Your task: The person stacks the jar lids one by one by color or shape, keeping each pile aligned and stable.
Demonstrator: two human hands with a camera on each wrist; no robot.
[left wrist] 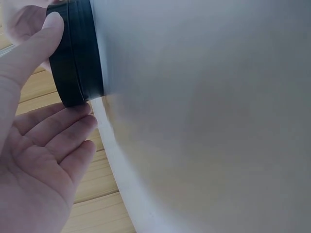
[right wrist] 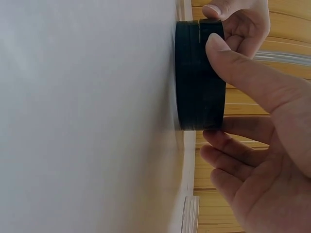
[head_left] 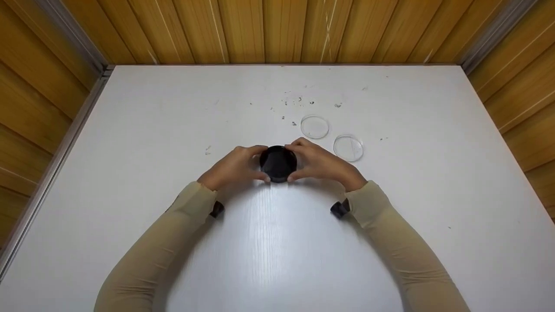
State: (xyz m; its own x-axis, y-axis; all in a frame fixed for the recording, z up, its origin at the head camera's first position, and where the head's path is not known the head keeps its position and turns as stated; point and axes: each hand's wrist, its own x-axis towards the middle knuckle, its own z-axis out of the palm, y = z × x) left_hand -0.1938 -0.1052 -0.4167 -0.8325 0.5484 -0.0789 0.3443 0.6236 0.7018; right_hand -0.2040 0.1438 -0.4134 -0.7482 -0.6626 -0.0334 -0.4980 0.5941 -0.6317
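A round black container [head_left: 278, 164] with a smooth, shiny top sits on the white table, between both hands. In the wrist views a seam runs round its side, between a lid part [right wrist: 213, 77] and a body part [right wrist: 187, 77]. My left hand [head_left: 237, 167] grips its left side, thumb at the near edge and fingers at the far edge. From the right, my right hand [head_left: 323, 162] holds it the same way. The right wrist view shows the right thumb [right wrist: 233, 60] pressed on the lid part, with fingertips on the opposite side.
Two clear shallow round dishes [head_left: 315, 126] [head_left: 348, 147] lie beyond and beside the right hand. Small dark specks [head_left: 299, 100] are scattered over the far middle of the white table [head_left: 173, 108]. Wood-patterned panels [head_left: 243, 30] stand behind the table's far edge and at its sides.
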